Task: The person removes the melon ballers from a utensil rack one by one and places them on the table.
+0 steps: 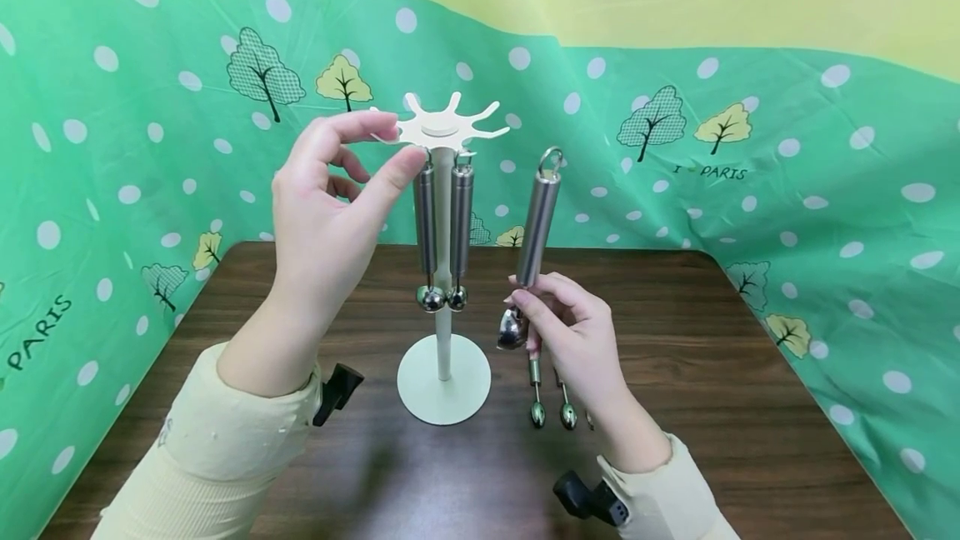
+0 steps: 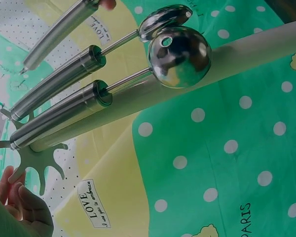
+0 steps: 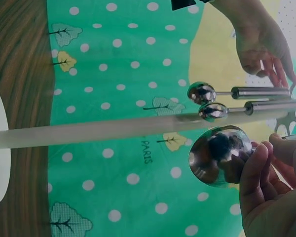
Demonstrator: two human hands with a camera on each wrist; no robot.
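Note:
A white stand (image 1: 443,261) has a round base and a star-shaped top with curved hooks. Two steel scoops, one on the left (image 1: 425,223) and one on the right (image 1: 462,223), hang by their handle ends, bowls down. My left hand (image 1: 318,219) pinches the edge of the hooked top between index finger and thumb, the thumb right by the left handle. To the right of the stand, my right hand (image 1: 581,340) grips another scoop (image 1: 538,227) low, near the bowl. Its handle points up with the ring on top; its rounded bowl (image 3: 221,155) shows large in the right wrist view.
On the dark wooden table (image 1: 690,365), several small steel utensils (image 1: 567,416) lie partly hidden behind my right hand. A green and yellow cloth (image 1: 570,182) with dots and trees surrounds the table at the back and sides. Both wrists carry black camera mounts.

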